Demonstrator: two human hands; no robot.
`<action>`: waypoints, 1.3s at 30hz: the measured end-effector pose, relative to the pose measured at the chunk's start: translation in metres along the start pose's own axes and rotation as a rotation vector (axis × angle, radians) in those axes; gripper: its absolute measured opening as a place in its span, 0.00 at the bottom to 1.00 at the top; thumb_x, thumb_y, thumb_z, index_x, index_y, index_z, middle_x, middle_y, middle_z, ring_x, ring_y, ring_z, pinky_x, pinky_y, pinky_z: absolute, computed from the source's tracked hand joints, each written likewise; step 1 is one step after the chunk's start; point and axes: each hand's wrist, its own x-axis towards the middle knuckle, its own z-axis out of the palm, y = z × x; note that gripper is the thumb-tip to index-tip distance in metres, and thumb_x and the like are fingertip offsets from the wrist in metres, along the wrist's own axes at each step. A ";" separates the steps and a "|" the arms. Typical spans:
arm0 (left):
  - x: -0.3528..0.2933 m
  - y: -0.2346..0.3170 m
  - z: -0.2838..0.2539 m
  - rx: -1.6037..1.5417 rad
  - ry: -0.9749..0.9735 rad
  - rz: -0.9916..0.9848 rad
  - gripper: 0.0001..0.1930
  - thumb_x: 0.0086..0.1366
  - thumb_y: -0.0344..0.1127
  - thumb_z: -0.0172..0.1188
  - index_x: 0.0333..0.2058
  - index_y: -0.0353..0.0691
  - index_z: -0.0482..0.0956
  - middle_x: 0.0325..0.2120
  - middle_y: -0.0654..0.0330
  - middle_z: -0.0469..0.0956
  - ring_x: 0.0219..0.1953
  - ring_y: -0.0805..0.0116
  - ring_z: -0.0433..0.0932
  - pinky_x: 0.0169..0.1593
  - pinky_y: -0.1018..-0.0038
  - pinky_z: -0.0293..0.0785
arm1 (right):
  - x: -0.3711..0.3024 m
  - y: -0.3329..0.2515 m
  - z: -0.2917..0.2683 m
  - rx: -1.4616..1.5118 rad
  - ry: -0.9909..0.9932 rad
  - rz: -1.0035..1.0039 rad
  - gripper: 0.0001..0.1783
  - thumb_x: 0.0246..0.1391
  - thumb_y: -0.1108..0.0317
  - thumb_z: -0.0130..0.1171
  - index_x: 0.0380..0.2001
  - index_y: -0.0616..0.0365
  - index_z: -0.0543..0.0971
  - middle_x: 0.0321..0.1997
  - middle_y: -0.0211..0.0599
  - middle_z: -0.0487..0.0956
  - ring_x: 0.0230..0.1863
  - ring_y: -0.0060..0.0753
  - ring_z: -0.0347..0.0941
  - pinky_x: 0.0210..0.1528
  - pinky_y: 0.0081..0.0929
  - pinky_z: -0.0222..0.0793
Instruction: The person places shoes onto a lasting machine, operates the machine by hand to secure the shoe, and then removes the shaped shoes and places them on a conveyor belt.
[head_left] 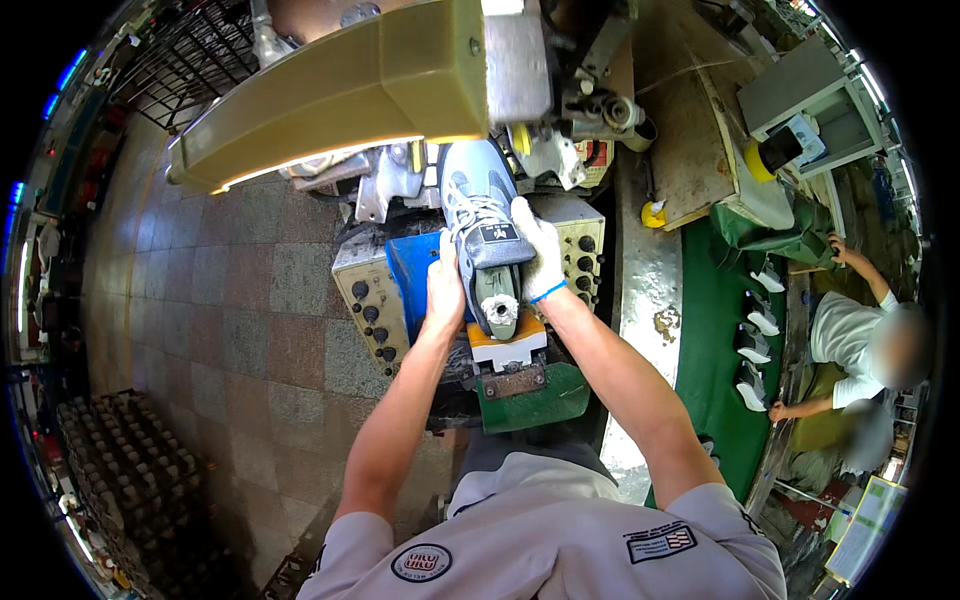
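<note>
A grey-blue lace-up shoe (pixel 480 205) with white laces sits in a machine, toe pointing away from me. Inside its heel opening shows a dark green shoe last (pixel 496 285) with a round hole in a pale, rough top. My bare left hand (pixel 445 285) presses along the shoe's left side, its fingers partly hidden behind it. My right hand (pixel 540 248), in a white glove with a blue cuff, grips the right side, thumb near the tongue. Under the heel stands an orange and white support block (pixel 508 345).
Black knobs line the machine's panels (pixel 370 315) on both sides. A yellowish machine cover (pixel 330 90) hangs above left. To the right, a green conveyor belt (pixel 700 370) carries several shoes (pixel 752 343), with another person (pixel 850 340) beside it. A rack (pixel 130 480) stands lower left.
</note>
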 end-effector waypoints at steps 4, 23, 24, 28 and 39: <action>-0.038 -0.021 -0.034 -0.190 0.235 0.023 0.30 0.73 0.55 0.55 0.47 0.26 0.80 0.32 0.54 0.83 0.32 0.71 0.81 0.38 0.74 0.76 | -0.006 0.001 -0.054 -0.356 0.116 -0.157 0.27 0.62 0.46 0.61 0.46 0.62 0.81 0.41 0.37 0.82 0.44 0.30 0.77 0.49 0.28 0.72; -0.142 -0.178 -0.038 0.457 0.397 -0.142 0.28 0.43 0.43 0.77 0.37 0.26 0.82 0.35 0.38 0.83 0.38 0.42 0.82 0.45 0.58 0.76 | -0.148 -0.046 -0.129 -0.274 0.140 -0.032 0.33 0.65 0.60 0.55 0.65 0.72 0.63 0.61 0.63 0.73 0.57 0.56 0.76 0.54 0.45 0.77; -0.151 -0.168 -0.055 0.247 0.288 -0.181 0.23 0.43 0.35 0.77 0.37 0.28 0.83 0.32 0.46 0.85 0.34 0.55 0.84 0.42 0.63 0.77 | -0.151 -0.047 -0.123 -0.277 0.116 -0.035 0.33 0.65 0.60 0.55 0.65 0.72 0.63 0.61 0.63 0.73 0.58 0.56 0.76 0.55 0.45 0.76; -0.212 -0.042 -0.105 0.252 0.144 -0.160 0.24 0.42 0.26 0.74 0.42 0.28 0.84 0.31 0.59 0.85 0.33 0.73 0.81 0.39 0.72 0.77 | -0.170 -0.056 -0.104 -0.216 -0.002 -0.051 0.31 0.65 0.62 0.54 0.64 0.74 0.63 0.58 0.62 0.75 0.53 0.53 0.79 0.52 0.41 0.79; -0.227 0.042 -0.026 -0.434 -0.275 -0.016 0.29 0.50 0.44 0.74 0.43 0.24 0.82 0.39 0.57 0.85 0.37 0.71 0.81 0.43 0.75 0.76 | -0.208 -0.039 -0.025 0.239 -0.362 0.128 0.36 0.61 0.44 0.60 0.58 0.67 0.72 0.53 0.44 0.80 0.53 0.32 0.77 0.54 0.29 0.73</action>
